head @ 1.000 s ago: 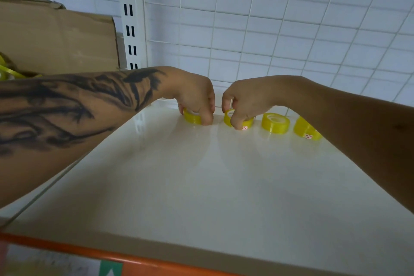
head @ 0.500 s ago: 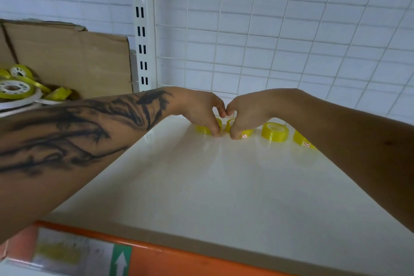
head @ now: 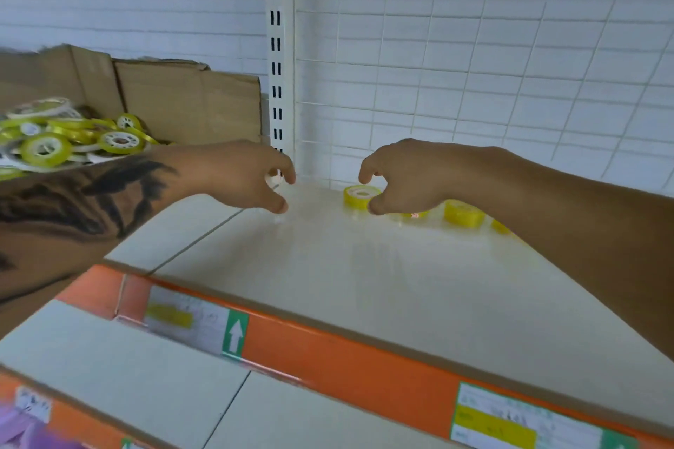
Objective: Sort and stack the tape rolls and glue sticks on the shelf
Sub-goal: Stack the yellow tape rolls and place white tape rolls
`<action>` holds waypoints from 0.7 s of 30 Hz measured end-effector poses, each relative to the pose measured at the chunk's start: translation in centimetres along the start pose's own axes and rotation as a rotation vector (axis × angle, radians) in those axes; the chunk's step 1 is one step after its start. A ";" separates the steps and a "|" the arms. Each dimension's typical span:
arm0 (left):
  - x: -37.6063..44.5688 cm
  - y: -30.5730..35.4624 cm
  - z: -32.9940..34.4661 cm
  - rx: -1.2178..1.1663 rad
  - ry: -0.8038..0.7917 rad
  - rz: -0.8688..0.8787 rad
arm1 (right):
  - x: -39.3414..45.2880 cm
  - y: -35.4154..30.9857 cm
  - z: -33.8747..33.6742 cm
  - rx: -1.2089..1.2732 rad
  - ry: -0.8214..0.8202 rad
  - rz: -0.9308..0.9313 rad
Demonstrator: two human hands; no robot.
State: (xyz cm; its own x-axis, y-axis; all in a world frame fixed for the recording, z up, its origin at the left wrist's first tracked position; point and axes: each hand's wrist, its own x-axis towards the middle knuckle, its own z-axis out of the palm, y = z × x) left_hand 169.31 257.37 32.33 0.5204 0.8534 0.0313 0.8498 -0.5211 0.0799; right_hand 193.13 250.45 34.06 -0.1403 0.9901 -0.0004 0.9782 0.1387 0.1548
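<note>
A row of small yellow tape rolls lies at the back of the white shelf [head: 328, 284]. The leftmost roll [head: 359, 195] lies flat in plain sight. A second roll [head: 412, 215] peeks out under my right hand, a third [head: 463, 213] sits to its right, and my right forearm mostly hides another [head: 499, 226]. My right hand [head: 405, 171] hovers over the two left rolls with loosely curled fingers, its thumb tip at the front of the leftmost roll. My left hand [head: 244, 175] hangs to the left of the row, fingers loosely curled and empty. No glue sticks are in view.
A cardboard box [head: 189, 102] holding several yellow tape rolls [head: 43, 148] stands at the left, beyond a white slotted upright [head: 277, 47]. A wire grid [head: 474, 84] backs the shelf. An orange label strip [head: 346, 364] runs along its front edge, with a lower shelf [head: 109, 368] below.
Both hands have let go of their rolls and drawn apart and back. The left hand moved left, leaving its roll at the row's left end. The view dropped and pulled back.
</note>
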 end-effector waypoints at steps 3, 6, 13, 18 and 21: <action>-3.4 -3.6 -0.2 -0.008 0.057 -0.090 | 1.0 -2.7 0.1 0.010 0.032 -0.081; -6.5 -8.1 -0.4 -0.017 0.109 -0.169 | 2.2 -5.9 -0.1 0.000 0.025 -0.157; -10.0 -17.5 -1.5 0.072 0.168 -0.237 | 6.9 -13.7 -2.0 0.018 0.033 -0.233; -10.1 -22.0 -2.0 0.106 0.143 -0.198 | 11.4 -19.1 -3.2 0.070 0.054 -0.193; -9.4 -23.9 -1.7 0.136 0.076 -0.149 | 14.1 -21.8 -2.6 0.107 0.031 -0.149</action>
State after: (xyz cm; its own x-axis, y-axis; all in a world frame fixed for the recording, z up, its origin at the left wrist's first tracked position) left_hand 143.99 261.84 31.81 0.3842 0.9173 0.1046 0.9232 -0.3814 -0.0462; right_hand 169.40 261.37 33.23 -0.2881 0.9575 0.0151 0.9566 0.2870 0.0497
